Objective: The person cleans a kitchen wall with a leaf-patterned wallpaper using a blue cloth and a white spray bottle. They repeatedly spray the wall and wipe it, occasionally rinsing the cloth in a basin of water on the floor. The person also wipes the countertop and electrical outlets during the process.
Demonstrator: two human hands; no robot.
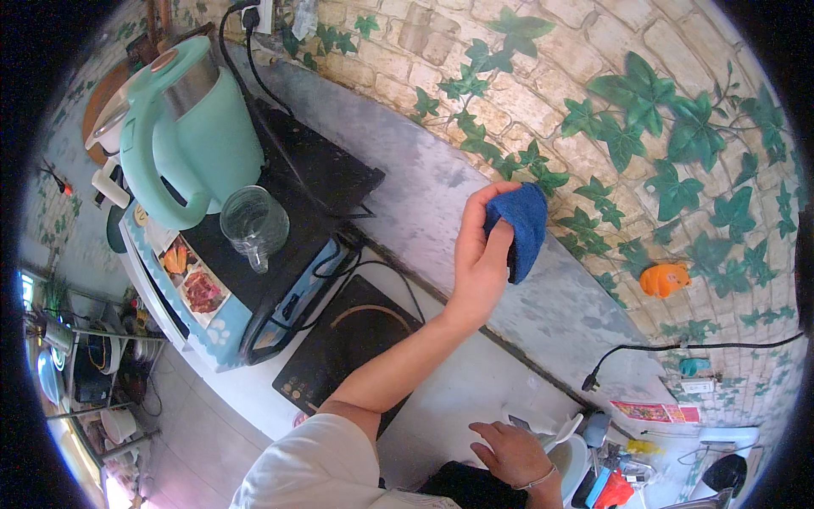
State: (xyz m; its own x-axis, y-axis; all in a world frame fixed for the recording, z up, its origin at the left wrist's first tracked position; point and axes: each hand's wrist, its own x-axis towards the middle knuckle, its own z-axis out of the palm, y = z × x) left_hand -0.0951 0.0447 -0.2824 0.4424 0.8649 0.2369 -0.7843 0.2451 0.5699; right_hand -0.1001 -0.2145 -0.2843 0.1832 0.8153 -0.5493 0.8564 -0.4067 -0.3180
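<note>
My left hand (480, 254) holds a folded blue cloth (523, 226) against the wall, where the grey marbled covering (407, 172) meets the brick-and-ivy wallpaper (547, 83). Something dark shows under the cloth's lower edge. Over the white countertop (470, 375) near my body, my right hand (512, 452) hangs with its fingers loosely spread and a bracelet at the wrist; nothing is seen in it. Below my left forearm lies a black induction cooktop (356, 331).
A mint-green electric kettle (210, 127) and a glass mug (254, 223) stand on a black-topped appliance at left. Black cords run behind them. An orange animal figure (664, 280) is on the wall, above a hanging plug (591, 380). A white basin (572, 461) is at lower right.
</note>
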